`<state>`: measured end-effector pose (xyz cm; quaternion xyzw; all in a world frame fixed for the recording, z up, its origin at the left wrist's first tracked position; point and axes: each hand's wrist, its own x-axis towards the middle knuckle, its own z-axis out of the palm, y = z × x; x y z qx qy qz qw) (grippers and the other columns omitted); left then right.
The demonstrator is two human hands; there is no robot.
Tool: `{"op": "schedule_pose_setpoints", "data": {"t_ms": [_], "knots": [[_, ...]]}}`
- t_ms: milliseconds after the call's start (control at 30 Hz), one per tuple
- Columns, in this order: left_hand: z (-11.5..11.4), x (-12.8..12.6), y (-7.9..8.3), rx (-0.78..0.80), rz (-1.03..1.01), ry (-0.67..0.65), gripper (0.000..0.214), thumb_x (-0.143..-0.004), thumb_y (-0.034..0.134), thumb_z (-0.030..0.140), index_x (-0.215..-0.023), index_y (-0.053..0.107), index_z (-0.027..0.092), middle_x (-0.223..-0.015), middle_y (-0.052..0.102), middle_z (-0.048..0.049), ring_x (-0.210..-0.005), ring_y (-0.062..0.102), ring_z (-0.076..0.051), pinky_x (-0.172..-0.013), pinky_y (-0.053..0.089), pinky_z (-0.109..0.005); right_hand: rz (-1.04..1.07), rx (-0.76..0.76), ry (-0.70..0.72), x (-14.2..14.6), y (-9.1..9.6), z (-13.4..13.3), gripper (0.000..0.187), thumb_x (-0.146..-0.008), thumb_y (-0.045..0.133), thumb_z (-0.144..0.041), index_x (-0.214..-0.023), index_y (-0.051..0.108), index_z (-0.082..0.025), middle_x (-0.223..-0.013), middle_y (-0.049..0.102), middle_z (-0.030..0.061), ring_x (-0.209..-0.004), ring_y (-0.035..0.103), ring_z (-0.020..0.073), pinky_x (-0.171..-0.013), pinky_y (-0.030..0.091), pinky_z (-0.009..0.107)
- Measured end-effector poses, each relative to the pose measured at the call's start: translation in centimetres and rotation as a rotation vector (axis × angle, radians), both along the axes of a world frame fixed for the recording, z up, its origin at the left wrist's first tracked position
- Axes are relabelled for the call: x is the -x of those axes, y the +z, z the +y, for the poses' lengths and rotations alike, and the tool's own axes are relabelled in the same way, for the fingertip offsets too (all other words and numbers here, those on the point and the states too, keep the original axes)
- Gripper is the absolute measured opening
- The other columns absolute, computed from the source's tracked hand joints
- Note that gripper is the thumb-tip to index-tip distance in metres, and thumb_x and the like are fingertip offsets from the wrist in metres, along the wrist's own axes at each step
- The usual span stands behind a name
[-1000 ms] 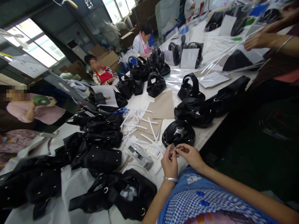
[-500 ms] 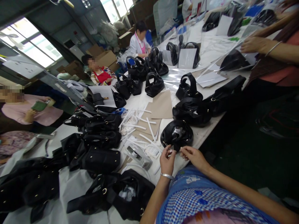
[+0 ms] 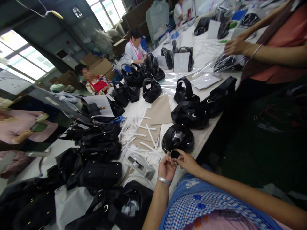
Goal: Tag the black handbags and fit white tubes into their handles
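A black handbag (image 3: 177,136) with a clear plastic wrap showing in its opening sits near the table's front edge. At its near side my left hand (image 3: 167,167) is closed, fingertips pinched around a small shiny piece by the bag's metal fitting. My right hand (image 3: 188,163) meets it there, thumb and forefinger pinched together. What either hand pinches is too small to make out. Left of the bag lie a paper tag with a barcode (image 3: 154,159) and a clear plastic box (image 3: 139,166).
Black handbags (image 3: 103,169) crowd the table on the left; others (image 3: 190,113) stand beyond mine. White tubes (image 3: 144,143) and brown cardboard sheets (image 3: 161,110) lie mid-table. A co-worker's hand (image 3: 236,46) handles clear plastic at the right. Several other people are around the table.
My hands have come together at the bag's near side, the right moving left to meet the left. The camera view has shifted. The co-worker at the right has lowered the clear plastic.
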<state>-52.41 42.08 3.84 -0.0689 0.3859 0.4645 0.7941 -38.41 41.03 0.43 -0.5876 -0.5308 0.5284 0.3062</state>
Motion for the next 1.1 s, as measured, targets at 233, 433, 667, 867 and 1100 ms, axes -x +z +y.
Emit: {"op": "schedule_pose_setpoints", "data": {"t_ms": [233, 433, 667, 867, 1100], "knots": [[0.3, -0.1, 0.7, 0.010, -0.008, -0.120, 0.006, -0.078, 0.057, 0.012, -0.082, 0.060, 0.012, -0.055, 0.042, 0.0042, -0.050, 0.047, -0.004, -0.050, 0.048, -0.013, -0.005, -0.084, 0.047, -0.7, 1.6, 0.6, 0.029, -0.082, 0.051, -0.031, -0.108, 0.060, -0.022, -0.070, 0.067, -0.0023, -0.049, 0.060, 0.0111, -0.052, 0.043, 0.021], [-0.4, 0.0, 0.8, 0.009, 0.311, -0.178, 0.034, -0.076, 0.066, 0.021, -0.109, 0.060, 0.015, -0.094, 0.064, -0.0072, -0.069, 0.063, -0.010, -0.054, 0.051, -0.016, -0.086, -0.130, -0.018, -3.7, 2.9, 0.5, 0.023, -0.084, 0.049, -0.036, -0.096, 0.065, -0.023, -0.078, 0.070, -0.0001, -0.056, 0.063, 0.0142, -0.061, 0.048, 0.026], [-0.5, -0.2, 0.1, -0.257, 0.799, -0.286, 0.039, -0.073, 0.068, 0.035, -0.107, 0.062, 0.017, -0.112, 0.062, -0.0115, -0.078, 0.062, -0.012, -0.059, 0.050, -0.019, -0.228, -0.236, -0.122, -6.5, 4.1, 0.7, 0.036, -0.082, 0.053, -0.032, -0.117, 0.058, -0.023, -0.106, 0.067, 0.0056, -0.079, 0.065, 0.0175, -0.077, 0.051, 0.030], [0.6, -0.5, 0.7, -0.526, 1.133, -0.319, 0.029, -0.080, 0.058, 0.036, -0.101, 0.062, 0.016, -0.090, 0.066, -0.0087, -0.076, 0.062, -0.015, -0.062, 0.051, -0.024, -0.132, -0.208, -0.132, -6.4, 3.7, 2.9, 0.044, -0.082, 0.052, -0.042, -0.120, 0.057, -0.021, -0.092, 0.068, 0.0056, -0.071, 0.063, 0.0158, -0.064, 0.050, 0.026], [4.9, 1.0, 1.5, -0.736, 1.334, -0.272, 0.023, -0.082, 0.055, 0.034, -0.097, 0.066, 0.020, -0.101, 0.067, -0.0077, -0.093, 0.062, -0.020, -0.078, 0.050, -0.030, -0.065, -0.134, -0.080, -6.0, 2.1, 4.6, 0.037, -0.086, 0.041, -0.034, -0.108, 0.065, -0.018, -0.047, 0.055, -0.0031, -0.049, 0.057, 0.0149, -0.057, 0.046, 0.026]]}}
